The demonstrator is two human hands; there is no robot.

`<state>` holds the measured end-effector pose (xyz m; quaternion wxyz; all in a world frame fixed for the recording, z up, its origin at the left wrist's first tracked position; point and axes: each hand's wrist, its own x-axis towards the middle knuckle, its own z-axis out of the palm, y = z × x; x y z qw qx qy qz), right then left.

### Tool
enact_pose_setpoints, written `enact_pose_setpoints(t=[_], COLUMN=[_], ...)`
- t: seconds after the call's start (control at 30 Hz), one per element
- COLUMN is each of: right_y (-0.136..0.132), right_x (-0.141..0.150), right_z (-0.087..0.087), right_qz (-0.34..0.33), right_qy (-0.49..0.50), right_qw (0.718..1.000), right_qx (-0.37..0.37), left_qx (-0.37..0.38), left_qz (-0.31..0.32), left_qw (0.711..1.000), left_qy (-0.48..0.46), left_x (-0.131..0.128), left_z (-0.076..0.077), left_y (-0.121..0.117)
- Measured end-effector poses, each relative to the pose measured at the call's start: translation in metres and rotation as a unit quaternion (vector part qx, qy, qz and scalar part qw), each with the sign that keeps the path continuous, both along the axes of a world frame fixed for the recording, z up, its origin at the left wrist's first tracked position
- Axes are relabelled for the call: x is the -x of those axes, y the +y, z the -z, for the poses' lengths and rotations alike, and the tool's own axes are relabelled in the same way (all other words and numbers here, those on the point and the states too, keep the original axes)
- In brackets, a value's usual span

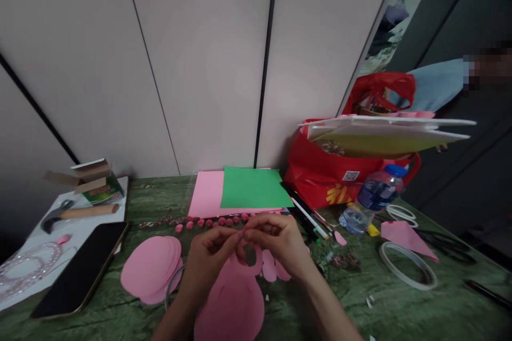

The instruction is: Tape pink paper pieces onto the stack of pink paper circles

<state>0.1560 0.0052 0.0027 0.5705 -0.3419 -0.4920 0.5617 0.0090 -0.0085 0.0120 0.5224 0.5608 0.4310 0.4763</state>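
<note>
I look remotely onto a green, wood-patterned table [336, 309]. At left lie a white sheet [82, 229] and a stack of pink cut-outs [148, 266]; toward the back, a pink sheet [207, 192]; at right, a red bag [312, 170], a plastic bottle [378, 192] and a tape roll [430, 277].

Hands [280, 235] together over pink paper [231, 311]

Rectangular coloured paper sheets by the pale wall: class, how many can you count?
2 visible: a green rectangular paper sheet lies partly over a pink rectangular paper sheet, both beyond the left hand and right hand. More may be hidden underneath.
</note>
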Motion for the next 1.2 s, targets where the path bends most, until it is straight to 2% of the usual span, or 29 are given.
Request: enact_pose_setpoints(t=[0.17, 0.47, 0.57, 0.73, 1.03, 1.2], right_y=[-0.0008, 0.0002, 0.0002, -0.0007, 0.0020, 0.0003], right_x=[-0.0042, 0.0009, -0.0013, -0.0044, -0.0005, -0.0035], right_z=[-0.0019, -0.0022, -0.0031, -0.0039, 0.0006, -0.0018], right_qz=[-0.022, 0.010, 0.019, -0.002, 0.011, -0.015], right_qy=[-0.028, 0.008, -0.014, -0.070, 0.005, -0.040], right_qw=[0.999, 1.000, 1.000, 0.997, 1.000, 0.999], right_qx=[-0.026, 0.002, -0.001, -0.027, 0.001, -0.031], left_qx=[0.004, -0.002, -0.004, -0.007, -0.005, -0.002], left_qz=[-0.003, 0.008, 0.000, -0.018, 0.009, -0.010], left_qw=[1.000, 1.000, 1.000, 1.000, 1.000, 1.000], left_qy=[0.010, 0.017, 0.027, 0.025, 0.023, 0.011], left_x=[0.0008, 0.0017, 0.0017, 0.0030, 0.0022, 0.0045], left_z=[-0.0003, 0.0014, 0.0011, 0.0045, 0.0031, 0.0060], left_y=[0.0017, 0.0023, 0.0025, 0.0048, 0.0025, 0.0034])
